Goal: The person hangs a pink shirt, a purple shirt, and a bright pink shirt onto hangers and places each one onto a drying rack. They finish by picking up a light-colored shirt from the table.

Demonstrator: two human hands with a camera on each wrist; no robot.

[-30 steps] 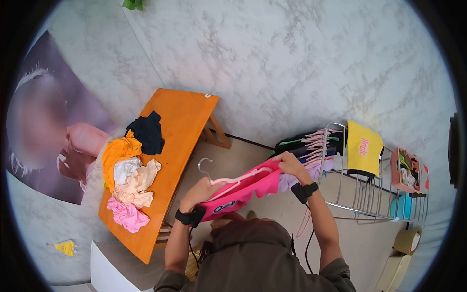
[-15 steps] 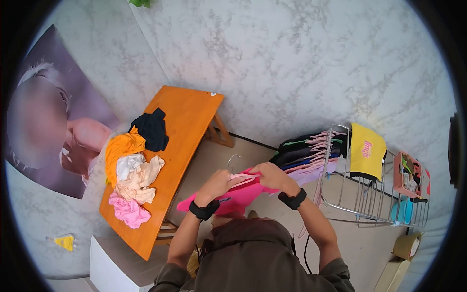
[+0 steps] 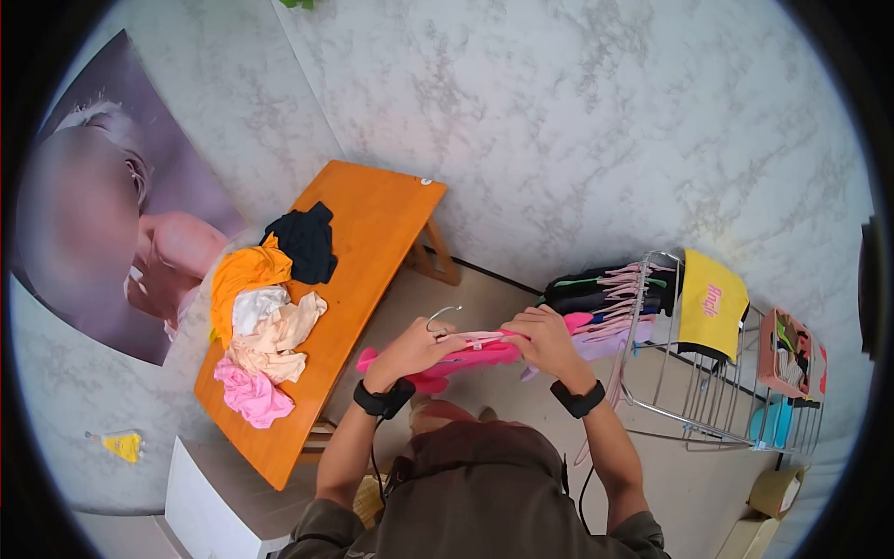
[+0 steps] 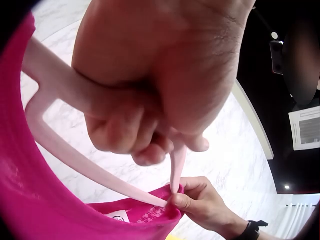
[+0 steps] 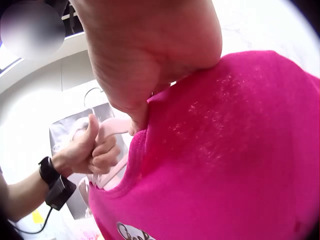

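My left hand (image 3: 414,352) grips a pale pink clothes hanger (image 4: 65,90) near its metal hook (image 3: 445,312), fingers curled round the bar. A bright pink T-shirt (image 5: 225,150) hangs about the hanger, its neckline round the lower bar in the left wrist view. My right hand (image 3: 548,340) pinches the shirt's neck edge by the shoulder, where one hanger arm enters the fabric. A white label with dark lettering shows on the shirt's front in the right wrist view. Both hands are close together in front of my body.
On the left, an orange wooden table (image 3: 377,233) bears a black garment (image 3: 305,242), an orange garment (image 3: 247,279) and several paler ones. At the right stands a metal drying rack (image 3: 643,373) with hung clothes, a yellow cloth (image 3: 712,303) and a pink basket (image 3: 771,359).
My hands have come closer together and then shifted slightly up, bringing the hanger and shirt along. The right hand has moved inward along the shirt from farther out. The shirt now looks more bunched.
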